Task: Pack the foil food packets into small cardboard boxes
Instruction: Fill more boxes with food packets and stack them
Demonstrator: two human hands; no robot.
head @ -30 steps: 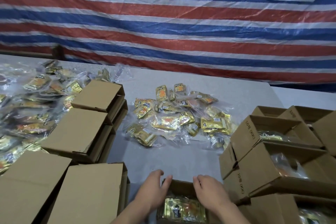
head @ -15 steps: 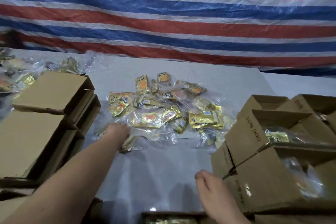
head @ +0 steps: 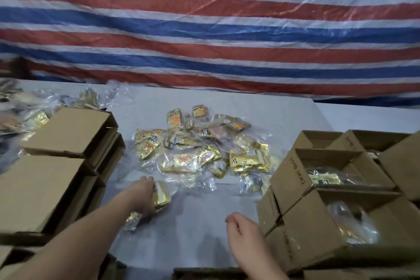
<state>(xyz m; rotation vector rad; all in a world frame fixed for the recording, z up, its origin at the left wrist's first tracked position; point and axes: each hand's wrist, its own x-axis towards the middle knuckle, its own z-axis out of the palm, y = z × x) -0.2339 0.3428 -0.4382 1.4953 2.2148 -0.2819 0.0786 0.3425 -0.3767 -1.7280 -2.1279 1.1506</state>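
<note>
Right hand [head: 243, 232] nearest, low over grey desk [head: 200, 234], fingers loosely curled, holding nothing, just beside open boxes [head: 318, 223] on right. Left hand [head: 145, 198] further out, fingers wrapped round gold foil packet [head: 161, 195]; packet sticks out at hand's right side, a bit more foil showing below palm, possibly same bag. Beyond hand, heap of packets [head: 200, 152] mid-desk. Closed boxes [head: 68, 134] stacked left. Striped tarp [head: 204, 41] behind.

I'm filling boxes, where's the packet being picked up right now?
In the head view, the gold packet is in the left hand, left of centre on the table, just before the packet pile.
</note>
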